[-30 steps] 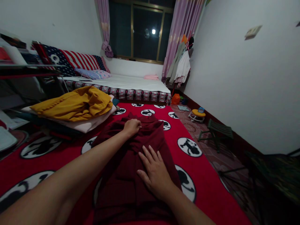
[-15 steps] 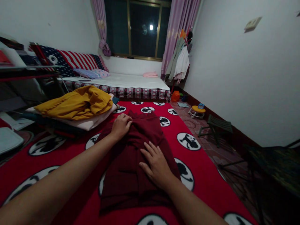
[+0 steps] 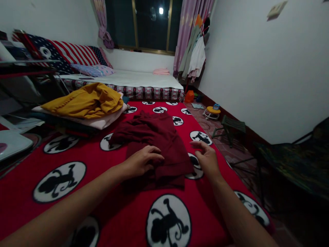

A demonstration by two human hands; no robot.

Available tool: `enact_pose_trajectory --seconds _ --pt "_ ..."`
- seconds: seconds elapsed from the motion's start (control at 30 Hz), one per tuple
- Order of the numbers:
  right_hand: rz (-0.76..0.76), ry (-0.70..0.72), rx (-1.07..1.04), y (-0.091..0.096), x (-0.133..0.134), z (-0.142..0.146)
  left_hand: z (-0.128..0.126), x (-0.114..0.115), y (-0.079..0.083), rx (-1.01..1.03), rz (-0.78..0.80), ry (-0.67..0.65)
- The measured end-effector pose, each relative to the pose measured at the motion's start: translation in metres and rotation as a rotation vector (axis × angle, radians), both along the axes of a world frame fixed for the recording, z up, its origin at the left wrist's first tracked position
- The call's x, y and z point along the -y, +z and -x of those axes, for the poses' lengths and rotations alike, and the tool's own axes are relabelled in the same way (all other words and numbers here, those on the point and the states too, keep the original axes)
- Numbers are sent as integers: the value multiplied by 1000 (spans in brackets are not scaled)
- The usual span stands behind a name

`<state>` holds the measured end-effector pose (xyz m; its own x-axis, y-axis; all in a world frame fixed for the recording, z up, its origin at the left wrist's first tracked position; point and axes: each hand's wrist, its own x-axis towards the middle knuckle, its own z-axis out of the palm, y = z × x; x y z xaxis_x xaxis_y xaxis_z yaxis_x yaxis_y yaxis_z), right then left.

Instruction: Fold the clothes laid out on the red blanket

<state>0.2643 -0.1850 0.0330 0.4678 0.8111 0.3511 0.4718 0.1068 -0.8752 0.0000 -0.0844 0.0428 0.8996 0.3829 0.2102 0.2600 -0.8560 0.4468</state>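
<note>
Left hand (image 3: 142, 161) is palm down on the near left part of the dark red garment (image 3: 156, 140), fingers curled loosely over the cloth, resting on it; can't tell if any fabric is pinched. Right hand (image 3: 207, 158) hovers just beside the garment's right edge, half open, fingers bent, holding nothing, over one of the white circles. Garment lies roughly folded and rumpled in the middle of the red blanket (image 3: 115, 206), which carries white circles with black cartoon figures. Left of the garment, near but apart: a mustard yellow garment (image 3: 86, 101) lying on a pale folded stack (image 3: 102, 121). Beyond the blanket: a mattress with a white sheet (image 3: 138, 79), patterned side band, striped and starred pillows (image 3: 74, 53) against the wall, small pink folded item (image 3: 161, 71) at its far end. Dark window (image 3: 149, 25) behind, pink curtains (image 3: 186, 31) both sides, clothes hanging (image 3: 195, 60) at the right curtain. On the floor at right: a small green stool (image 3: 230, 125), a low yellow seat (image 3: 212, 111), an orange container (image 3: 189, 96).
</note>
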Motion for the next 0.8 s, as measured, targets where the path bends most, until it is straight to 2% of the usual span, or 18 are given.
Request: enact_pose_trajectory --seconds 0.1,0.17,0.27,0.4,0.5,0.6,0.7,0.77,0.8 --pt "186 76 34 -10 25 -17 -10 5 -5 -18 -91 -17" --pt "259 155 55 -17 37 -20 -17 7 -8 46 -61 3" --pt "306 201 117 -22 46 -13 -22 6 -7 329 170 116" --pt "357 156 251 -15 43 11 -20 0 6 726 535 336" --pt "408 109 431 -5 37 37 -20 -2 12 864 667 341" --pt "460 27 631 4 31 60 -22 -3 13 882 672 334" --pt "504 -39 790 9 24 73 -26 -4 15 891 530 333" --pt "478 -50 768 11 20 77 -31 -6 21 921 421 345" --pt "439 -47 692 11 18 78 -35 -6 25 937 393 350"
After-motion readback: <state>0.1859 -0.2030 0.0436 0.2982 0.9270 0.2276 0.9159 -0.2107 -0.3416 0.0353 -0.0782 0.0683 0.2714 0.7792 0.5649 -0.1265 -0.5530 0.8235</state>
